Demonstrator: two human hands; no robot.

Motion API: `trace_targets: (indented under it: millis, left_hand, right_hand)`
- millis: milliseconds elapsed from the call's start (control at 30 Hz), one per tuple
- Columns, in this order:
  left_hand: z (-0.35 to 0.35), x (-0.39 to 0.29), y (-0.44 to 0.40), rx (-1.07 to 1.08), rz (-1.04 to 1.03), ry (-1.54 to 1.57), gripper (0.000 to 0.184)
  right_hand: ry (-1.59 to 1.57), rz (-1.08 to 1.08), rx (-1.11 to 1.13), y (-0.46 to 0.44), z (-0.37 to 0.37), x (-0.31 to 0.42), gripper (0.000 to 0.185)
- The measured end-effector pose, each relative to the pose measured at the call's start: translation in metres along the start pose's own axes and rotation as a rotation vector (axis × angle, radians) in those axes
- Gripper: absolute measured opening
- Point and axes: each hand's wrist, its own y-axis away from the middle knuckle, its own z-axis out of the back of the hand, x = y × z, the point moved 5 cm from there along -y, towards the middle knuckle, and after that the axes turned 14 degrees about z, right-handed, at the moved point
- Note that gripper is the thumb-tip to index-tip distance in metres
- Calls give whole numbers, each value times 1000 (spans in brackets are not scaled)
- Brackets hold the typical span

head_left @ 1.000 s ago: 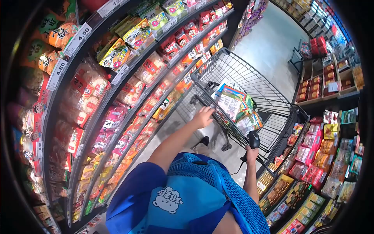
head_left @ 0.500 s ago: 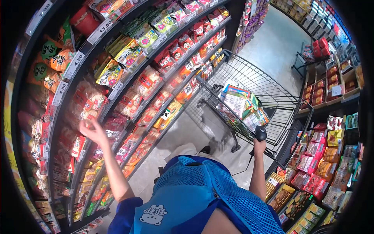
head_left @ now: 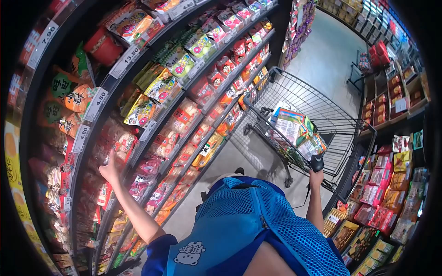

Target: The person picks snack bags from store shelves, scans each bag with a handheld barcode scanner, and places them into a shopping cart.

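Note:
My left hand [head_left: 109, 171] is raised at the left shelves, against a clear bag of wrapped snacks [head_left: 120, 143] with red labels; its fingers look apart, and some are hard to make out against the bag. My right hand [head_left: 316, 177] is closed around a black handheld device [head_left: 316, 163] with a cord hanging below it, at the near side of the shopping cart [head_left: 340, 138]. Inside the wire cart lie several colourful packets [head_left: 294, 126].
Curved shelves with price strips [head_left: 124, 61] and many snack bags fill the left side. On the right are displays of packets [head_left: 382, 184] and cardboard boxes [head_left: 399, 105]. Grey floor [head_left: 322, 43] runs beyond the cart.
My left hand has moved from beside the cart to the bags on the left shelf. My right hand still holds the black device. The view has shifted, showing more upper shelving.

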Motion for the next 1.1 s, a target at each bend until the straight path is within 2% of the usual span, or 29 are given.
trace_targets:
  millis: [100, 133, 233, 267, 367, 400, 433, 500, 533, 633, 767, 833, 900, 967, 1033, 1100]
  left_hand:
    - [11, 11, -4, -149, -90, 242, 53]
    - [10, 17, -6, 29, 14, 437, 50]
    - [24, 22, 6, -20, 28, 621, 63]
    - [23, 35, 4, 42, 132, 642, 76]
    - [21, 12, 50, 390, 270, 1049, 77]
    - [12, 17, 56, 429, 422, 1170, 73]
    - [8, 17, 71, 423, 353, 1224, 66]
    - [-8, 34, 89, 318, 533, 1201, 60]
    - [-18, 42, 97, 333, 572, 1189, 59]
    - [-62, 74, 138, 590, 639, 1092, 57]
    - [-115, 77, 162, 906, 687, 937, 55]
    - [-140, 65, 163, 1035, 667, 868, 53]
    - [-165, 55, 161, 1126, 606, 811, 53]
    - [-197, 53, 154, 1258, 605, 711, 59]
    - [-210, -4, 196, 1360, 571, 560, 60]
    - [-238, -42, 232, 1514, 567, 492, 60]
  right_hand:
    - [59, -55, -9, -4, -4, -12, 42]
    - [78, -29, -29, -5, -6, -18, 41]
    - [67, 10, -43, -9, -12, -31, 38]
    - [78, 1, -32, -11, -13, -35, 38]
    - [136, -15, -6, -9, -10, -25, 37]
    - [189, -14, -15, -10, -10, -23, 38]
    - [199, -50, -20, -8, -9, -20, 37]
    - [169, -51, -21, -9, -11, -19, 37]
    - [95, -40, -25, -10, -11, -19, 37]
    - [111, -74, 12, -7, -10, -21, 37]
    - [68, 33, -53, 12, -7, 33, 40]
    - [20, 83, -84, 29, -7, 92, 38]
    - [-131, 115, -40, 40, -16, 118, 38]
    - [-155, 44, 103, 54, -23, 154, 36]
    - [-384, 1, 134, 71, -27, 201, 38]
    - [-491, 103, 194, 81, -22, 249, 41]
